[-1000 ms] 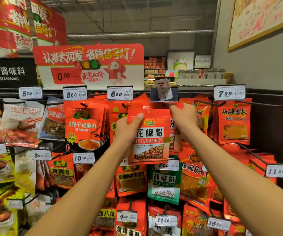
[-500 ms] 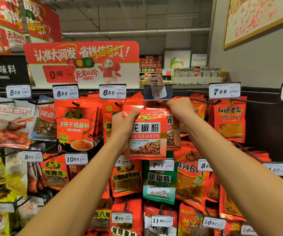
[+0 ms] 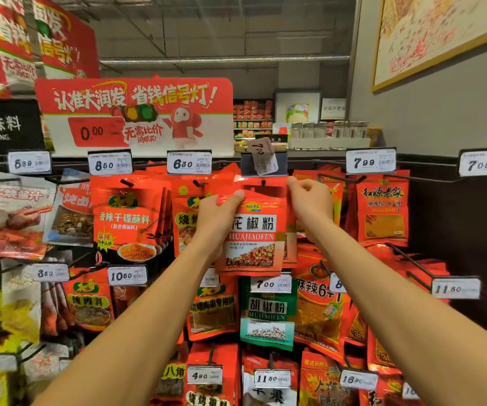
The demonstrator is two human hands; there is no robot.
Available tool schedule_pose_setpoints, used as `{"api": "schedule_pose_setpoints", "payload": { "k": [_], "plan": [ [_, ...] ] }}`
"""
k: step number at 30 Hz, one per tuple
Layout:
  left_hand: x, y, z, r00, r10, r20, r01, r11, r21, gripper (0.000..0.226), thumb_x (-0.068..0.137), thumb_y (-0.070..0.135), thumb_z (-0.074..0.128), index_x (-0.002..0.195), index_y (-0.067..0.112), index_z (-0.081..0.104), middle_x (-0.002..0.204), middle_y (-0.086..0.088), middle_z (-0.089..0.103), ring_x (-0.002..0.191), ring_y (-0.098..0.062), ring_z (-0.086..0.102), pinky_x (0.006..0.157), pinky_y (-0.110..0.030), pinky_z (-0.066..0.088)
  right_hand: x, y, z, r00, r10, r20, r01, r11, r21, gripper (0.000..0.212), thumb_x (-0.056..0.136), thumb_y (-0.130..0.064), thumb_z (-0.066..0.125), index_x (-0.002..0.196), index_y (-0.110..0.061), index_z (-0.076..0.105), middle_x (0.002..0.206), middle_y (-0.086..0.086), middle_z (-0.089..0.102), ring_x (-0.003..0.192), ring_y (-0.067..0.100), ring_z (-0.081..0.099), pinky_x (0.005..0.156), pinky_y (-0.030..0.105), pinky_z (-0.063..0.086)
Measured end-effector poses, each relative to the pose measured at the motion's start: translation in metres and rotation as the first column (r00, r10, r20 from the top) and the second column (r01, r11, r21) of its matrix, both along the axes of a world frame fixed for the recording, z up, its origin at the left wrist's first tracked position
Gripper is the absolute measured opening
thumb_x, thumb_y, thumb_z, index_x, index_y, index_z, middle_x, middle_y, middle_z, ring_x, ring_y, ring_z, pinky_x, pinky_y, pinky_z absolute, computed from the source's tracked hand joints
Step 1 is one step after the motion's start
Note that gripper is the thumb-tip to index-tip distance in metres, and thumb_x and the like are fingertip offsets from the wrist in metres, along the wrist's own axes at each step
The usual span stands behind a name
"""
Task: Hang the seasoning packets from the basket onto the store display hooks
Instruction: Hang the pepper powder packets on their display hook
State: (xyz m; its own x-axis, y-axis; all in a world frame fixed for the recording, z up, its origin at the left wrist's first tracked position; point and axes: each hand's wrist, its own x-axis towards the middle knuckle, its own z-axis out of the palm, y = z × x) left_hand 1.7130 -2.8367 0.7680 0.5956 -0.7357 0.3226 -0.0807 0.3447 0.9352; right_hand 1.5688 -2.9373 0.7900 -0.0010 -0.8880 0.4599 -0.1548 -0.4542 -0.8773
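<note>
Packet (image 3: pixel 254 230) I'm holding reads "HUAJIAOFEN", green packet (image 3: pixel 267 313) below says "HUJIAOFEN", price tags (image 3: pixel 189 163) show 6.80, 7.99 (image 3: pixel 370 162), and 10.50 (image 3: pixel 127 276).

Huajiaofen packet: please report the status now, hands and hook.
Left hand grips packet at top left. Right hand pinches top right. Hole at hook under crooked 7.00 tag. Nothing blocking.

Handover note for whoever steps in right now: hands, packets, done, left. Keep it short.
Left hand: grips the HUAJIAOFEN packets at their upper left edge.
Right hand: pinches their top right corner, by the hook.
Packets: a small stack, up against the hook under the crooked 7.00 tag; whether the hole is fully on the hook cannot be told.
Done: packets brought to the right hook.
Left: seat them, let go, fetch more. Basket is out of view.
</note>
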Motion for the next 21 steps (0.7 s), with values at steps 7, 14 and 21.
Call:
{"api": "schedule_pose_setpoints", "payload": {
  "k": [7,14,21],
  "plan": [
    [-0.02,-0.017,0.018,1.0,0.01,-0.018,-0.01,1.0,-0.006,0.016,0.092,0.029,0.07,0.085,0.016,0.062,0.087,-0.016,0.077,0.073,-0.029,0.077,0.065,-0.044,0.062,-0.02,-0.003,-0.003,0.966,0.214,0.143,-0.211,0.977,-0.039,0.029,0.098,-0.043,0.058,0.081,-0.022,0.069,0.073,-0.006,0.071,0.072,0.017,0.069,0.063,0.038,0.057],
    [-0.027,-0.028,0.018,0.985,0.083,-0.152,-0.085,0.996,-0.008,0.018,0.085,0.023,0.073,0.07,0.02,0.064,0.079,-0.013,0.077,0.073,-0.034,0.076,0.067,-0.05,0.063,-0.021,-0.002,-0.005,0.989,0.093,-0.111,-0.106,0.987,-0.117,0.037,0.095,-0.045,0.063,0.073,-0.014,0.068,0.074,-0.005,0.072,0.076,0.014,0.069,0.072,0.037,0.054],
    [-0.028,-0.032,0.038,0.983,0.172,-0.067,-0.17,0.985,0.04,0.003,0.078,0.019,0.065,0.076,0.018,0.062,0.088,-0.023,0.075,0.075,-0.036,0.073,0.066,-0.048,0.059,-0.008,-0.003,0.002,0.995,0.02,-0.097,-0.031,0.993,-0.114,0.036,0.089,-0.036,0.059,0.059,-0.017,0.053,0.061,0.005,0.059,0.06,0.017,0.054,0.058,0.036,0.043]
  ]
}}
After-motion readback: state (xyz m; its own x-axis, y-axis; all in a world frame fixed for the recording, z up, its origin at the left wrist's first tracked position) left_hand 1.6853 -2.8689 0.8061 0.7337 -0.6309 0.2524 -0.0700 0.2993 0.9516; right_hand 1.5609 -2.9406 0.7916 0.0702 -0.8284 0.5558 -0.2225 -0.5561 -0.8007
